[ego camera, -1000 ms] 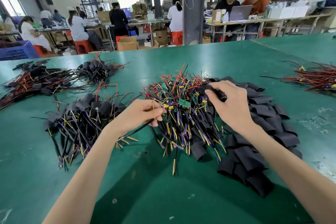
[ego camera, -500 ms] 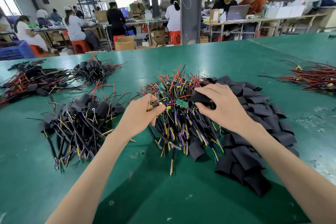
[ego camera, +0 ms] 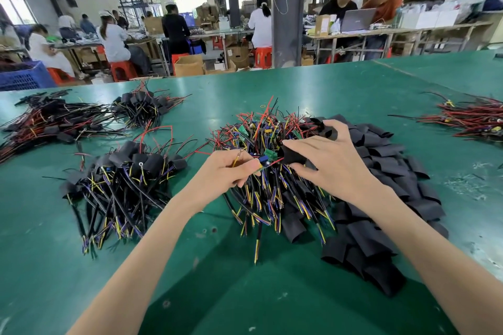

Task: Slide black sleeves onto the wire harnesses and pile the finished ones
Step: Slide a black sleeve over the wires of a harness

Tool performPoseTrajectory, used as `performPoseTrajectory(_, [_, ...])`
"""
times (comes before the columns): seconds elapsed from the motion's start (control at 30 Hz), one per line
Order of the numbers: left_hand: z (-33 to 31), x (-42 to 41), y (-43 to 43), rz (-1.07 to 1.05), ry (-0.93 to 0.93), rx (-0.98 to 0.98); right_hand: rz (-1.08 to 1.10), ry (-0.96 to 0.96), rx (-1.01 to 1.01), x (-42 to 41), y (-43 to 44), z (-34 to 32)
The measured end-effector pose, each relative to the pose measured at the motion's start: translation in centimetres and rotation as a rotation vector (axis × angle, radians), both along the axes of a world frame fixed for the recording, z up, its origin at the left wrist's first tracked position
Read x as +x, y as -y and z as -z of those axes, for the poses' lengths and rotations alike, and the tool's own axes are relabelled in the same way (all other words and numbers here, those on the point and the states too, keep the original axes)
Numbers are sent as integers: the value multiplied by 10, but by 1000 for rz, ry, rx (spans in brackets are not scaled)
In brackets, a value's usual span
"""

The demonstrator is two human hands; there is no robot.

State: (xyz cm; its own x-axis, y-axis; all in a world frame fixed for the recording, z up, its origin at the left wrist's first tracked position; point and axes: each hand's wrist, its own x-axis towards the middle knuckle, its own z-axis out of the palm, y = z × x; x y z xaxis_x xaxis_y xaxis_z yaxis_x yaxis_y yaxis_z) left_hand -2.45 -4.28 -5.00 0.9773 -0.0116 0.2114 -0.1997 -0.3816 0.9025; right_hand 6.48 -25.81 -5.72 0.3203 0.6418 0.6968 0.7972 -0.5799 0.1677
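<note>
My left hand (ego camera: 231,171) pinches one wire harness (ego camera: 262,164) by its small board end, lifted just above the central pile of bare harnesses (ego camera: 272,193). My right hand (ego camera: 329,163) holds a black sleeve (ego camera: 292,156) between thumb and fingers, its open end facing the harness tip and almost touching it. A heap of loose black sleeves (ego camera: 386,198) lies under and to the right of my right hand. A pile of sleeved harnesses (ego camera: 122,182) sits to the left of my left hand.
More sleeved harness piles (ego camera: 54,122) lie at the far left of the green table (ego camera: 245,294). A red-wired bundle (ego camera: 471,119) sits at the far right. Beyond the table edge, people work at benches, with red stools, boxes and a blue crate (ego camera: 24,77).
My right hand picked a black sleeve out of the heap and brought it left toward my left hand. My left hand raised one harness end to meet it.
</note>
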Motion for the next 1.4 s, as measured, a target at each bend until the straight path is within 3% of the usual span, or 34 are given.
performPoseTrajectory(0.27, [7,3,-3,5,13,148,-199,-168,23,-7,-4,-4])
performPoseTrajectory(0.43, [6,5,-6,-10,51,142,-308,-264,48,-10,-9,-2])
performPoseTrajectory(0.9, [-2,-2,-2,1,38,284,-361,-574,180,-16,-8,-5])
performPoseTrajectory(1.2, [-1,-1,0,-19,18,293,-401,-409,160,-19,-12,-1])
performPoseTrajectory(1.4, [-4,-2,0,-42,60,419,-405,-508,152,-21,-9,-7])
